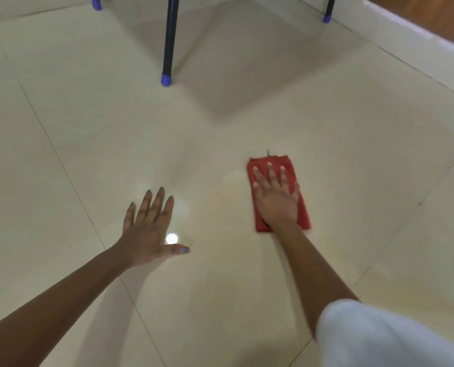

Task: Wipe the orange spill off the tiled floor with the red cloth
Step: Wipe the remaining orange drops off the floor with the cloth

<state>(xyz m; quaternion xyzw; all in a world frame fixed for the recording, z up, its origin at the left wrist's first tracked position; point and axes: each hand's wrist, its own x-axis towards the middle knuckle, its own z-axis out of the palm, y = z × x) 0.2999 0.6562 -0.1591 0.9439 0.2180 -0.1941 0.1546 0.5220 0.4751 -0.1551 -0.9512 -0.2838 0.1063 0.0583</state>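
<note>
A red cloth (290, 170), folded into a rectangle, lies flat on the cream tiled floor (247, 115) right of centre. My right hand (275, 197) presses down on it, palm flat and fingers spread. My left hand (151, 223) rests flat on the floor to the left, fingers apart and holding nothing. A faint pale orange film (231, 178) shows on the tiles just left of the cloth; its edges are hard to make out. A small dark speck (268, 152) sits at the cloth's far edge.
A black chair leg with a blue foot (167, 78) stands on the floor ahead of me. Two more blue feet (327, 18) (96, 4) are at the top. A white skirting and wooden wall (432, 30) run along the right. My white-clothed knee (379, 337) fills the lower right.
</note>
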